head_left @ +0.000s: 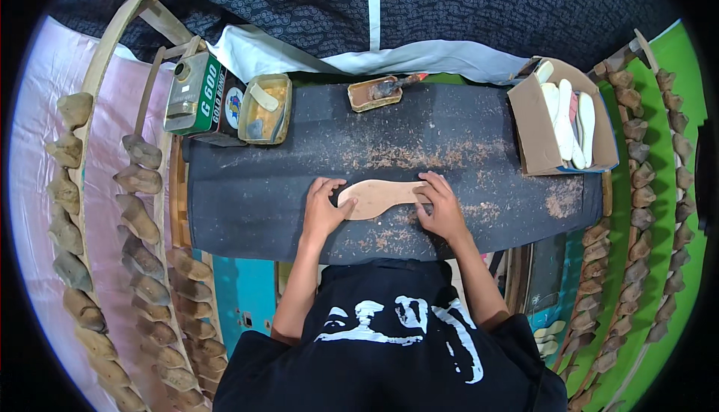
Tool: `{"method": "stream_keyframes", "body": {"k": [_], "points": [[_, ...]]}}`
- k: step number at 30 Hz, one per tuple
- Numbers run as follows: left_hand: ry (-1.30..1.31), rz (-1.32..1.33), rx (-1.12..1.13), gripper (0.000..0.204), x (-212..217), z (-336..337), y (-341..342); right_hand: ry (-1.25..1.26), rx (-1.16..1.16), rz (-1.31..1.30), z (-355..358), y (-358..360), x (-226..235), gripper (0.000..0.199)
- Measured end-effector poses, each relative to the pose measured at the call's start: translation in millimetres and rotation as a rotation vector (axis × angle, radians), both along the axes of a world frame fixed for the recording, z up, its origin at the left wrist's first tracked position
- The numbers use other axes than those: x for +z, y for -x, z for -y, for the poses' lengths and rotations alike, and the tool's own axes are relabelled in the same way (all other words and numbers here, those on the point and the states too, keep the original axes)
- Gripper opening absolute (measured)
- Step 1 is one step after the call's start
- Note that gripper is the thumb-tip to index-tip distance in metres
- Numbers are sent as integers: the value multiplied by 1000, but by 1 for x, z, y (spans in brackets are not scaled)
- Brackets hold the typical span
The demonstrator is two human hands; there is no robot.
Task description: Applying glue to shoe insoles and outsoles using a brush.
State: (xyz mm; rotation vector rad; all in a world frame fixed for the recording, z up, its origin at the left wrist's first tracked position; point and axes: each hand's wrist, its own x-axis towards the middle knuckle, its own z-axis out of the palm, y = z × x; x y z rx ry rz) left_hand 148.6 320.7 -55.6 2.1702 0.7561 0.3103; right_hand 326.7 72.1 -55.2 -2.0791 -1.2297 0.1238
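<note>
A tan, sole-shaped insole (pixel 374 201) lies crosswise on the dark work table (pixel 255 180), its wide end to the left. My left hand (pixel 323 206) grips that wide end, the thumb resting on its face and the fingers at the far edge. At the narrow end, my right hand (pixel 442 206) holds the insole between thumb and fingers. Part of the narrow end is hidden under the right fingers.
Brown shavings (pixel 397 156) are scattered around the insole. Along the far edge stand a metal can (pixel 198 101), a yellowish tub (pixel 267 108) and a small tray (pixel 367 101) with a brush. A cardboard box (pixel 535 131) holds pale soles. Racks of shoe lasts (pixel 142 180) flank both sides.
</note>
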Motion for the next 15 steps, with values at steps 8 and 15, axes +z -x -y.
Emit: {"method": "stream_keyframes", "body": {"k": [8, 15], "points": [[21, 154, -65, 67, 3, -30, -55, -566, -434, -910, -98, -90, -9, 42], [-21, 226, -157, 94, -4, -50, -112, -560, -460, -1237, -165, -167, -14, 42]]}}
